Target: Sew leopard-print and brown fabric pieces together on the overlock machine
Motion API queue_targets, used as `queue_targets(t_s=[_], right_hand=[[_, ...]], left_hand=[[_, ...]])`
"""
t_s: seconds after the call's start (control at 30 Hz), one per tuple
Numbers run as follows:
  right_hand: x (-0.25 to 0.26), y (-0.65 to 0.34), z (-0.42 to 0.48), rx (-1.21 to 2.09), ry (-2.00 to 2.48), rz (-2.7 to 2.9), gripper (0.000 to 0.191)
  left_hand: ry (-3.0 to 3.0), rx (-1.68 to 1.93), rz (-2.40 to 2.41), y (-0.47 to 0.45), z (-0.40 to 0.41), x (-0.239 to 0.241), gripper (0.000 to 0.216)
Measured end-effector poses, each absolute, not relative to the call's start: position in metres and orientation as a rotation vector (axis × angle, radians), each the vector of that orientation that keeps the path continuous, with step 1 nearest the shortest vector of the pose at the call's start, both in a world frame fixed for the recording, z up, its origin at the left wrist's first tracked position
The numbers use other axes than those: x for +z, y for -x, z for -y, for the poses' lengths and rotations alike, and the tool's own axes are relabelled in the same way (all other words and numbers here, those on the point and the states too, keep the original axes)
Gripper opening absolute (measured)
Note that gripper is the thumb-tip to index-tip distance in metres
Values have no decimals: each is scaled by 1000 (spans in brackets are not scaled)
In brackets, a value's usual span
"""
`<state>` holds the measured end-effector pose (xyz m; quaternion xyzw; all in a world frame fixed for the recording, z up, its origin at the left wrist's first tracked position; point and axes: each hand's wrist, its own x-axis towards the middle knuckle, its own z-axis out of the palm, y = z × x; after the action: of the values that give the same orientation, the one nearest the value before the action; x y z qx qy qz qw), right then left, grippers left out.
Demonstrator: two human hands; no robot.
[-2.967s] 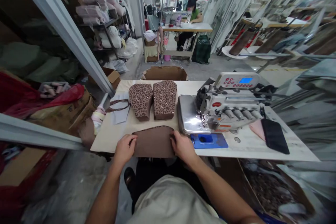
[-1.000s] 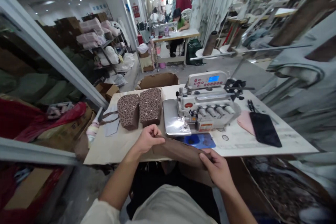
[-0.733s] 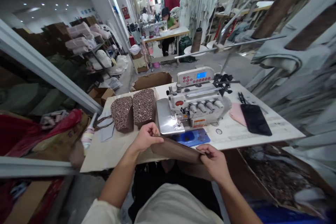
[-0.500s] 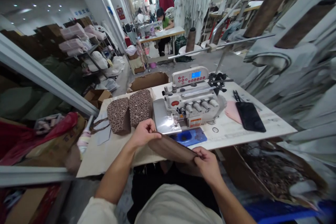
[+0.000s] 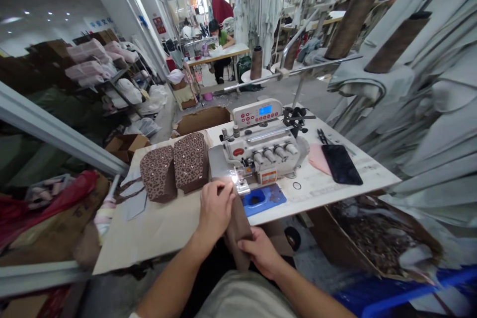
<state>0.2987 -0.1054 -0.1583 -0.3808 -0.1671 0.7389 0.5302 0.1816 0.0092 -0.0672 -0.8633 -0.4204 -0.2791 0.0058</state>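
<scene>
1. Left hand (image 5: 216, 208): fingers curled nearly closed on the far end of the brown fabric (image 5: 239, 223), just beside the machine's lit stitching area.
2. Right hand (image 5: 262, 252): thumb flat on top of the near end, the other fingers mostly hidden beneath; it appears to grip the cloth.
3. The brown fabric runs between them, sloping from the sewing machine (image 5: 261, 151) down past the table (image 5: 167, 231) edge towards the lap. Uneven tension could skew its edges, and the hanging part could drag. The left fingertips, so near the lit area, risk being caught if the machine runs.
4. Right of the cloth, a blue plate (image 5: 278, 196) lies close by, where a fold could snag.
5. Left, two leopard-print pieces (image 5: 158, 171) (image 5: 191, 161) stand side by side, limiting space beyond the left hand.
6. Farther right: a dark phone-like slab (image 5: 342, 164) overlapping pink cloth (image 5: 318, 158).
</scene>
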Motion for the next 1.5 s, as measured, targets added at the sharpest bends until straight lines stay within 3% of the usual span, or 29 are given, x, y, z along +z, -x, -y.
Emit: queue_targets(t_s=[0.27,0.53,0.8,1.0,1.5], right_hand=[[-194,-294,122,1621,993,572,32],[-176,-322,111,1449,1002,838,36],[-153,-333,82,1561,909,776,37],[-137,-331,49,1398,899,806,33],[-144,-319,30,1140,980,821,35]], left_hand=[[2924,-931,908,-180,6,-79,42],[2920,-964,1010,-185,-4,-80,39],[2911,-840,980,-187,-11,-61,35],[2989,-755,830,-187,-17,-48,27],[3054,-793,612,-174,-48,-56,26]])
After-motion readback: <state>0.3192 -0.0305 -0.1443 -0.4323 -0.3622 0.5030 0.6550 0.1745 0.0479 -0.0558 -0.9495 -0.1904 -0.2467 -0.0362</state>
